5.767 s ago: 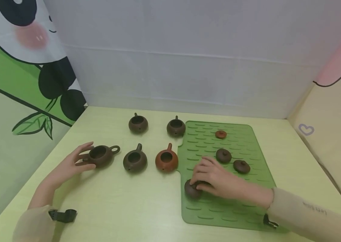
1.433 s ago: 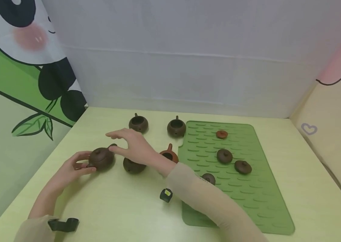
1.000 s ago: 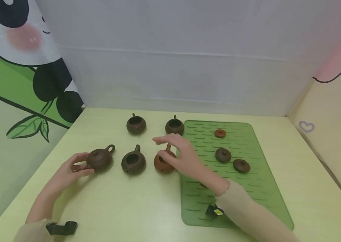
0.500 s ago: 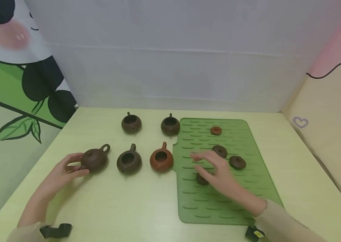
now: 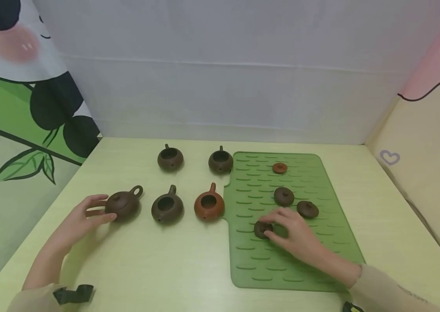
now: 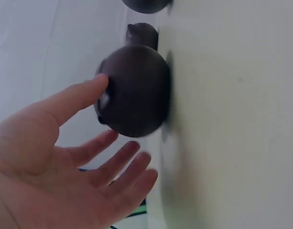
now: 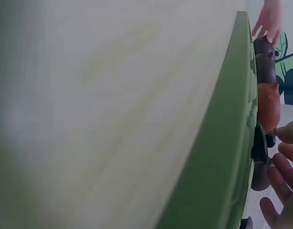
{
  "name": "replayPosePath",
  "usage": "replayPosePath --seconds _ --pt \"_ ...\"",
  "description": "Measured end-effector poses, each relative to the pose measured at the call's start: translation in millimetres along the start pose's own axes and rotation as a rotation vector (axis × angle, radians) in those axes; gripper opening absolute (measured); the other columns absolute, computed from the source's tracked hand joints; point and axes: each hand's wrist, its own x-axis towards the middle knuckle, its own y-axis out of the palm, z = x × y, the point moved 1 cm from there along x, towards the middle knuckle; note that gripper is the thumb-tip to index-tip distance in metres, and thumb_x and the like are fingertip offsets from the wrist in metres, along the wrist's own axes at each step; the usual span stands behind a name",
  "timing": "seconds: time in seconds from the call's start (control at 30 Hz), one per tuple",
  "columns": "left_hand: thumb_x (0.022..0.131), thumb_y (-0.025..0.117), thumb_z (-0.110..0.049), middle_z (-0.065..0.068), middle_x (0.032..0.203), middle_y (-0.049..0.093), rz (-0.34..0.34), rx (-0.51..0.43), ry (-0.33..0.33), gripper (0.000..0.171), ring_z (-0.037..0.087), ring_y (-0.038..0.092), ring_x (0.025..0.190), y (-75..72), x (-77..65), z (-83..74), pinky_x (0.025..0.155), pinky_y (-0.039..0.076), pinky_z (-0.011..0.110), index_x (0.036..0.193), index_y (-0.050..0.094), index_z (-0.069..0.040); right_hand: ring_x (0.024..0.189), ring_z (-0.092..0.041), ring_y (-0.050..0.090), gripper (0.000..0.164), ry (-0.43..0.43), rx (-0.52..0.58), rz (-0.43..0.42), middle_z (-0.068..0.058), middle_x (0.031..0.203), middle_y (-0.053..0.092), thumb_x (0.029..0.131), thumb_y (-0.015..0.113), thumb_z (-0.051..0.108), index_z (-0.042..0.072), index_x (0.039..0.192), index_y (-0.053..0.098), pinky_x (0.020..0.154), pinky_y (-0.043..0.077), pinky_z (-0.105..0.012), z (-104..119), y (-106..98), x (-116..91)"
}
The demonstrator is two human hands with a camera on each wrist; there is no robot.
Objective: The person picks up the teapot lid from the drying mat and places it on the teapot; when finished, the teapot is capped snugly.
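The pale table [image 5: 173, 260] carries a green mat [image 5: 321, 242] at 3 o'clock. On the mat the right hand [image 5: 295, 234] curls its fingers [image 5: 272, 234] round a small dark lid [image 5: 261, 229], pinching it. At 9 o'clock the left hand [image 5: 83, 216] lies with relaxed, straight fingers [image 6: 84, 98] touching the lidded teapot [image 5: 123, 205]. Three more lids [image 5: 284, 196] sit at 12 o'clock from the held one
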Motion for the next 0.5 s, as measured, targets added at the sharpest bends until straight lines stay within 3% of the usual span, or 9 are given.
replayPosePath --seconds 0.1,0.13,0.23,0.33,0.5 --pt "0.095 0.065 -0.038 0.031 0.151 0.036 -0.090 0.007 0.057 0.076 0.051 0.035 0.136 -1.0 -2.6 -14.4 0.103 0.041 0.059 0.151 0.028 -0.001 0.096 -0.007 0.063 0.026 -0.014 -0.054 0.006 0.008 0.101 0.069 0.079 0.082 0.015 0.019 0.104 0.074 0.083 0.056 -0.031 -2 2 0" --pt "0.095 0.065 -0.036 0.030 0.150 0.037 -0.132 0.011 0.088 0.075 0.050 0.034 0.136 -1.1 -4.1 -20.0 0.109 0.039 0.055 0.151 0.030 -0.001 0.095 -0.007 0.063 0.025 -0.015 -0.072 0.005 0.008 0.100 0.069 0.079 0.082 0.014 0.019 0.102 0.074 0.083 0.055 -0.032 -2 2 0" --pt "0.095 0.067 -0.034 0.021 0.148 0.043 -0.240 0.014 0.174 0.068 0.030 0.036 0.142 0.2 -8.8 -38.1 0.115 0.035 0.020 0.149 0.037 -0.005 0.094 -0.008 0.062 0.022 -0.007 -0.121 0.004 0.009 0.097 0.068 0.078 0.083 0.015 0.021 0.097 0.075 0.082 0.053 -0.034 -1 3 0" --pt "0.094 0.069 -0.031 0.014 0.146 0.046 -0.292 -0.007 0.231 0.064 0.007 0.041 0.136 5.5 -13.0 -55.5 0.094 0.029 -0.006 0.147 0.041 -0.010 0.095 -0.008 0.062 0.021 0.016 -0.147 0.018 0.010 0.097 0.068 0.078 0.084 0.016 0.022 0.096 0.075 0.084 0.052 -0.036 1 2 1" --pt "0.092 0.071 -0.024 0.006 0.144 0.049 -0.262 -0.072 0.276 0.063 -0.008 0.044 0.125 19.4 -17.1 -77.8 0.095 0.035 -0.004 0.147 0.042 -0.015 0.095 -0.008 0.061 0.021 0.040 -0.158 0.052 0.011 0.098 0.068 0.079 0.083 0.018 0.023 0.097 0.075 0.084 0.051 -0.036 4 0 3"
